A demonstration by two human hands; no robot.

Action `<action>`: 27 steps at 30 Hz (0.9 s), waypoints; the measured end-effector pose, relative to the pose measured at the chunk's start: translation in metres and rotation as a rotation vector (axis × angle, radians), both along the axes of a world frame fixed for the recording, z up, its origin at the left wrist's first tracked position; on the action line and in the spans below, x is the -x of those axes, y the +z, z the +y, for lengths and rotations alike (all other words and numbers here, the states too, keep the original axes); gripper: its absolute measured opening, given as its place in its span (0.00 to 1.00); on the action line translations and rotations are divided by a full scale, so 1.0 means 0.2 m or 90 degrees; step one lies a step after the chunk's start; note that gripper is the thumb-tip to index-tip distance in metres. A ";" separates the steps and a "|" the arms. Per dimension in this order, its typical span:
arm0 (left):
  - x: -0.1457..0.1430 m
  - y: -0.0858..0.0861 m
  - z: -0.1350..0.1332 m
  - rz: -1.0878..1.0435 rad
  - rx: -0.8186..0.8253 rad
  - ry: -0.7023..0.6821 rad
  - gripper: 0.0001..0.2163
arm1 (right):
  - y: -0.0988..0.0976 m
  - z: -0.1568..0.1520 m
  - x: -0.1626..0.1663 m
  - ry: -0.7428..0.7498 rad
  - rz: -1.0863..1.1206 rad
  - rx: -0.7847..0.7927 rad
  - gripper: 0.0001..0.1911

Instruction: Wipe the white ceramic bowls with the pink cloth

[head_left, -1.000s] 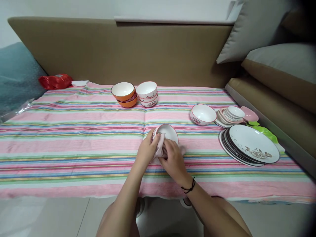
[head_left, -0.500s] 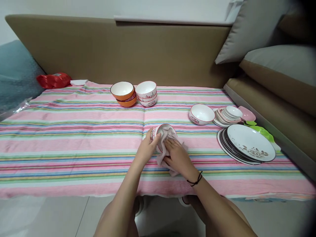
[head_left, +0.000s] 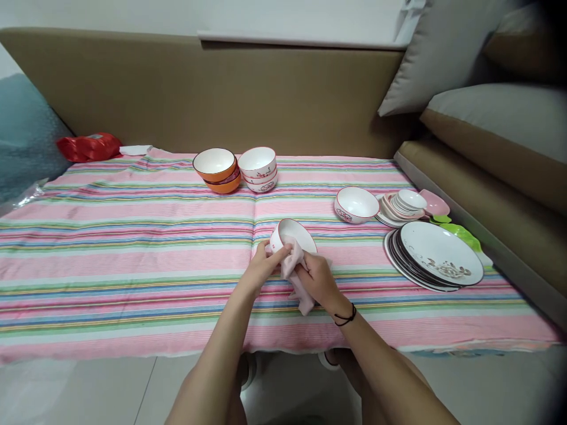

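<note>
A small white bowl (head_left: 297,232) with a red rim is tilted toward me just above the striped cloth (head_left: 133,248). My left hand (head_left: 262,267) grips its left wall, fingers closed on it. My right hand (head_left: 316,278) is closed on a pale pink rag (head_left: 293,270) and presses it against the bowl's near rim. The rag's loose end hangs down below my right hand. A black band circles my right wrist.
Two bowl stacks, orange (head_left: 217,169) and white (head_left: 259,167), stand at the back. A single white bowl (head_left: 357,204), a pile of small dishes (head_left: 410,203), stacked plates (head_left: 436,255) and green dishes (head_left: 463,234) sit right. A red bag (head_left: 86,146) lies far left. Sofa cushions rise right.
My right hand with the rag has slid from inside the bowl to its near rim. The bowl has turned in my left hand. The camera view shifted slightly.
</note>
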State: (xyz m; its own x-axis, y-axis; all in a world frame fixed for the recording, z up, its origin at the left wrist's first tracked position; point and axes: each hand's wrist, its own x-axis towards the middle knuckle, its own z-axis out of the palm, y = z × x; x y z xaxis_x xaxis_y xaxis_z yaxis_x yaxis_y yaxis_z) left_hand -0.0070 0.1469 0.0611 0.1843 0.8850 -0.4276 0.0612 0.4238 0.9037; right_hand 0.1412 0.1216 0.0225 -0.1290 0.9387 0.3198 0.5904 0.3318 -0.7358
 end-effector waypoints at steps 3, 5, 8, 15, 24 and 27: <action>0.00 -0.03 0.01 0.011 -0.008 0.062 0.35 | 0.00 -0.01 -0.01 0.046 -0.056 0.051 0.10; 0.00 -0.05 0.02 0.016 -0.017 0.078 0.36 | -0.01 0.00 -0.04 0.061 -0.150 0.070 0.08; 0.00 -0.07 0.02 0.015 -0.035 0.083 0.35 | -0.03 0.03 -0.09 0.057 -0.250 0.029 0.13; -0.03 -0.06 0.04 0.035 -0.011 0.079 0.32 | 0.02 0.03 -0.04 0.003 -0.332 0.082 0.09; 0.00 -0.04 0.02 0.021 -0.048 0.020 0.27 | 0.03 -0.01 -0.05 0.127 -0.063 0.127 0.11; 0.00 -0.04 0.02 0.028 -0.085 -0.006 0.26 | -0.02 0.00 -0.10 0.094 -0.178 0.050 0.15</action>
